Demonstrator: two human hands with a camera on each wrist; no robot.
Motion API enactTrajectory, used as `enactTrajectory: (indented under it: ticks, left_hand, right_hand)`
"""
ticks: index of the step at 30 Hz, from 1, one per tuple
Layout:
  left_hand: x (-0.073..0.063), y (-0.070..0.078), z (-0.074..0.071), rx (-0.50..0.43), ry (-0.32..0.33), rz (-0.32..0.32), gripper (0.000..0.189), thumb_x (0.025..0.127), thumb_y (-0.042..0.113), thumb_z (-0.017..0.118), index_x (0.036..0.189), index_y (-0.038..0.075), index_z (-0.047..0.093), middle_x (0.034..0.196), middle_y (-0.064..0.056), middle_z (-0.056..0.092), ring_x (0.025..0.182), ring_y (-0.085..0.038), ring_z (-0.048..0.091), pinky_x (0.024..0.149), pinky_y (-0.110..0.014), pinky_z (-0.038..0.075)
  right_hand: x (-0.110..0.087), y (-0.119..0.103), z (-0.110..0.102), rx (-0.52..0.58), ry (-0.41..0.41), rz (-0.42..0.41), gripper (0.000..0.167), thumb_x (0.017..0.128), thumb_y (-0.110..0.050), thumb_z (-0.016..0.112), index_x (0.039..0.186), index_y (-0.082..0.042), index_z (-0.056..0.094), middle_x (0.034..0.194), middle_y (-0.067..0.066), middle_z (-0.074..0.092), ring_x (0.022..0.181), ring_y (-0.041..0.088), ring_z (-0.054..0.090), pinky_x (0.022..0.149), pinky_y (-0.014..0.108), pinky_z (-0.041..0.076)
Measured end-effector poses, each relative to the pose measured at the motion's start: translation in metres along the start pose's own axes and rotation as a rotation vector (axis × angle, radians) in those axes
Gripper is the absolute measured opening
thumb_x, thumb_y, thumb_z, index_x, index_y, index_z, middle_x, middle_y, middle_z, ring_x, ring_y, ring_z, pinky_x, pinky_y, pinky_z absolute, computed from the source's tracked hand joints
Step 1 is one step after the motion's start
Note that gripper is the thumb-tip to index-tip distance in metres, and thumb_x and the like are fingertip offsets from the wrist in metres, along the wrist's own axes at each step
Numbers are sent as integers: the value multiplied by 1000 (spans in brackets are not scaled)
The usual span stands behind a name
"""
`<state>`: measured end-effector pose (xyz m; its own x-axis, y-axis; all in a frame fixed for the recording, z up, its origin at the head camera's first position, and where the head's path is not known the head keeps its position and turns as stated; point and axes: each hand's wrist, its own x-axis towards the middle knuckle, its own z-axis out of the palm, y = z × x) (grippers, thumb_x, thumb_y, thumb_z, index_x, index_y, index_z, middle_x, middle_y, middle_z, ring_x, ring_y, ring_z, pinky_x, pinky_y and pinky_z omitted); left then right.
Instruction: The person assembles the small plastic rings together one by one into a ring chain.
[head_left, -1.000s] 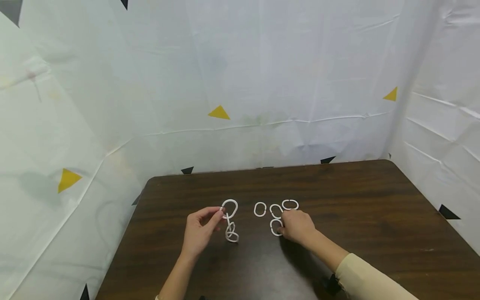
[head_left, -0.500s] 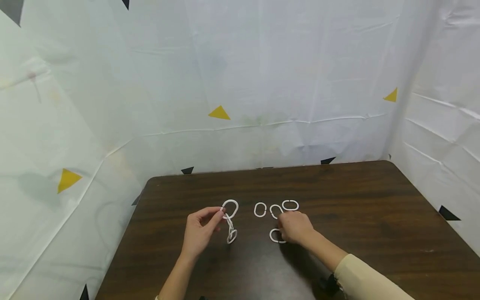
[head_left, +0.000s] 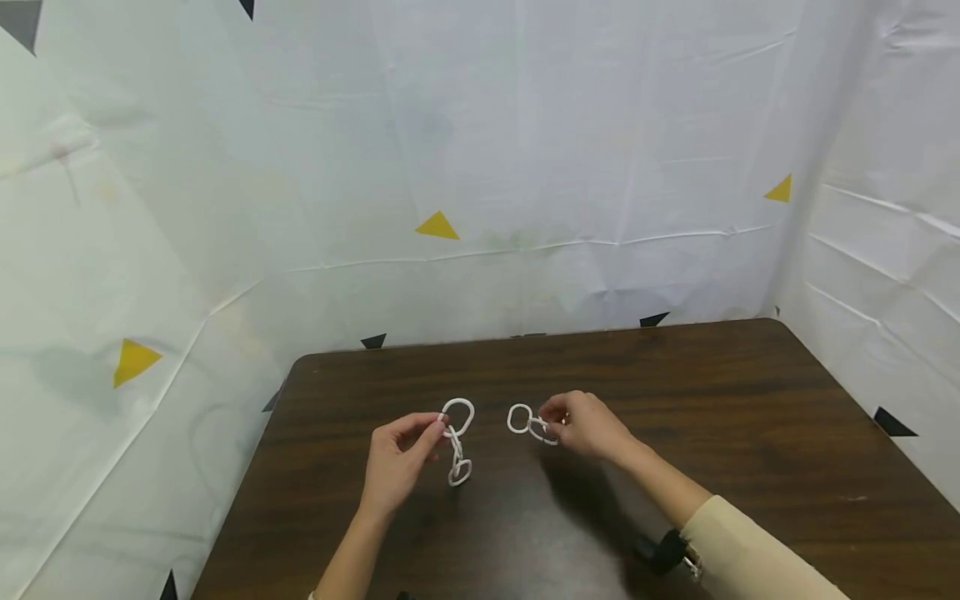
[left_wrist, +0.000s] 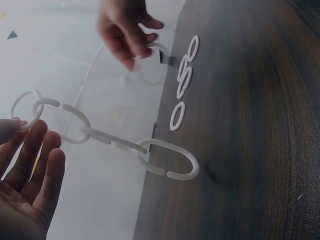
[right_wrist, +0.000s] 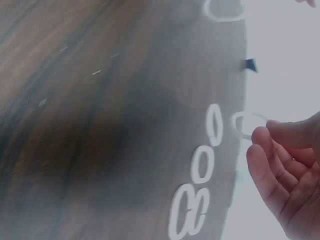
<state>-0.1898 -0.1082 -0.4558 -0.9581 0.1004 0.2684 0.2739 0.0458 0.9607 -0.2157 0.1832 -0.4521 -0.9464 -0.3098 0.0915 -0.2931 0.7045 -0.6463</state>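
White sheeting (head_left: pixel 570 150) all round the back and sides, yellow triangles (head_left: pixel 437 226) stuck on it. Dark wood-grain table (head_left: pixel 720 383), far edge against the sheeting, near edge out of frame.

Pale sleeve (head_left: pixel 753 546) comes in over the table from the near right. Right hand (head_left: pixel 592 427) sits about midway between the left and right edges; left hand (head_left: pixel 401 454) is closer to the left edge.

Left grip: thumb and fingers pinching the top link (head_left: pixel 472 414) of a white plastic chain. Chain (left_wrist: pixel 115 138) reads as four links in the left wrist view, hanging; looks clear of the table, not certain.

Right grip: fingertip pinch on a single white link (right_wrist: pixel 235 125), up off the table, apart from the chain. Four loose links (right_wrist: pixel 195 165) lie in a close cluster under and beside that hand, toward the far edge; most hidden from the head view.

Step reads as lifting one link away. My take: raise it well over the cluster so it doesn't drag neighbours. Left hand steady, or the chain swings. Pinch the plain side, leave the gap exposed; can't make out the held link's gap (blurred). Light squeeze: a split ring could flex or spin.
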Motion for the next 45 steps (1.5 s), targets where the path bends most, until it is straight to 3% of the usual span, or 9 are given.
enactTrajectory:
  ticks: [5,12,17,23,28,31,38,42,45]
  left_hand:
    - [1,1,-2,8,-3,9,17,91,12,71,101,-1,73,100,-17,72,78,-21,72,62,-35,58]
    - [2,3,-2,37,1,-1,15,91,11,70,101,-1,73,101,-19,72,78,-24,72,63,-40,58]
    - [1,10,-1,77,-10,-10,13,92,6,69,101,-2,73,102,-20,71,78,-20,71,65,-41,58]
    - [-4,36,3,101,-30,14,12,91,1,68,100,-5,72,99,-24,71,78,-18,71,65,-30,58]
    - [-5,42,5,120,-25,39,12,90,0,68,99,-7,72,95,-22,71,76,-16,70,62,-26,57]
    - [-5,39,6,119,-24,61,12,90,0,69,99,-7,72,92,-20,72,75,-15,70,62,-27,57]
    - [1,9,3,152,1,134,10,88,6,73,97,1,75,89,-10,73,78,-28,70,66,-30,57]
    - [1,4,2,156,-3,162,9,88,12,74,96,8,76,86,-3,73,77,-36,69,66,-28,56]
    - [0,4,2,156,-12,193,11,89,13,74,97,7,76,85,-4,72,77,-39,68,66,-29,57]
  right_hand:
    - [4,-19,-11,281,15,-13,21,92,2,62,112,6,66,83,11,68,66,21,66,55,34,55]
    - [9,-49,-21,604,105,-62,19,95,-5,63,107,9,65,85,27,68,68,27,69,59,37,58]
    - [9,-66,-20,735,110,-63,21,96,-7,63,105,11,65,85,25,67,68,25,69,63,42,59]
    - [13,-82,-15,753,99,-51,20,95,-10,65,102,8,68,78,19,66,66,23,68,61,45,58]
    - [19,-89,-7,733,71,-70,20,95,-12,65,102,7,68,76,14,67,65,23,70,62,46,58]
    - [21,-93,-2,725,58,-87,21,95,-12,65,101,8,68,77,14,67,65,24,69,62,46,58]
    - [21,-100,1,674,41,-61,20,93,-13,68,99,7,69,72,12,67,62,25,69,59,38,58]
    - [22,-102,4,639,34,-57,19,91,-12,69,97,6,70,69,12,67,61,29,69,60,42,58]
    - [22,-102,5,602,51,-60,17,91,-11,69,95,5,71,68,13,68,60,28,69,61,46,58]
